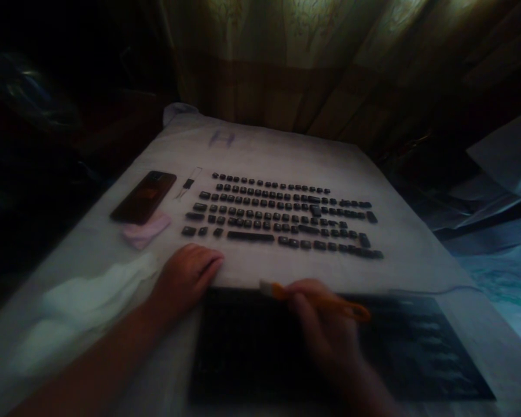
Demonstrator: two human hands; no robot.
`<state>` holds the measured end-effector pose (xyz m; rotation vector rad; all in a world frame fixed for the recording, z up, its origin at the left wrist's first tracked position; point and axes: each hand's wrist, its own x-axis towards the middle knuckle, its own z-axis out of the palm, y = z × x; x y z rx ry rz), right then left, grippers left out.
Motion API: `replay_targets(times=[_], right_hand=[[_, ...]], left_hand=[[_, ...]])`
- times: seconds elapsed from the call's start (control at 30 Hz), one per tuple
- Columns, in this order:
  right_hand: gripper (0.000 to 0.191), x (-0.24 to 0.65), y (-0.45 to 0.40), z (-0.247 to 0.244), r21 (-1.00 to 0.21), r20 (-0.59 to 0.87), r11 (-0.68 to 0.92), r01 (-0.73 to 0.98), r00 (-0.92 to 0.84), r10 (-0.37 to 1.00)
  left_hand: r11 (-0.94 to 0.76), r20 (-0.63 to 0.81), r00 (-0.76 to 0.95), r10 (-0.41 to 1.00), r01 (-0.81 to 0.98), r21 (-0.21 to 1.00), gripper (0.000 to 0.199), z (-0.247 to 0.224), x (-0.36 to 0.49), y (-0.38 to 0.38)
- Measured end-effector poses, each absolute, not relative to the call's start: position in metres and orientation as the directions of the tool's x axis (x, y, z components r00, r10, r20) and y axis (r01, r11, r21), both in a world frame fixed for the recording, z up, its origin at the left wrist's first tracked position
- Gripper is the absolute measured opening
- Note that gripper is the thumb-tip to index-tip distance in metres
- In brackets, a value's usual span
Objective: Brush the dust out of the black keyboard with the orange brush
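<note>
Black keycaps [249, 236] lie off the keyboard base [243, 353], sorted in rows across the middle of the frame on the cloth-covered surface [282, 153]. That lifting and sorting looks largely done. The base sits at lower centre to lower right, too dark and blurred to tell whether any caps remain on it or how clean it is; none appear refitted. The right hand [330, 333] grips an orange-handled brush [279, 291] over its upper edge. The left hand [184, 281] rests beside its upper-left corner, fingers curled; whether they enclose anything cannot be told.
</note>
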<state>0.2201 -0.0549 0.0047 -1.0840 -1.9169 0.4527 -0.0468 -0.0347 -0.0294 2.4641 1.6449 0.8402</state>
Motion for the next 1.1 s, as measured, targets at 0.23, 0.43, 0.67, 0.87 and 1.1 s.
replay_targets(times=[0.23, 0.43, 0.67, 0.87, 1.1], right_hand=[[0.015, 0.229, -0.049, 0.002, -0.67, 0.441, 0.568, 0.478, -0.36, 0.822], [0.017, 0.226, -0.049, 0.001, -0.683, 0.44, 0.583, 0.439, -0.39, 0.809], [0.018, 0.225, -0.049, 0.002, -0.68, 0.461, 0.582, 0.446, -0.357, 0.812], [0.017, 0.234, -0.049, 0.005, -0.711, 0.431, 0.516, 0.478, -0.283, 0.857], [0.015, 0.241, -0.044, 0.014, -0.657, 0.423, 0.562, 0.503, -0.371, 0.827]], left_hand=[[-0.414, 0.394, 0.27, 0.879, 0.841, 0.348, 0.031, -0.027, -0.047, -0.035], [-0.399, 0.382, 0.259, 0.887, 0.846, 0.355, 0.032, -0.027, -0.046, -0.035], [-0.396, 0.369, 0.262, 0.892, 0.846, 0.357, 0.033, -0.025, -0.046, -0.035], [-0.389, 0.362, 0.252, 0.897, 0.838, 0.382, 0.035, -0.024, -0.045, -0.034], [-0.398, 0.374, 0.26, 0.89, 0.844, 0.361, 0.036, -0.026, -0.046, -0.034]])
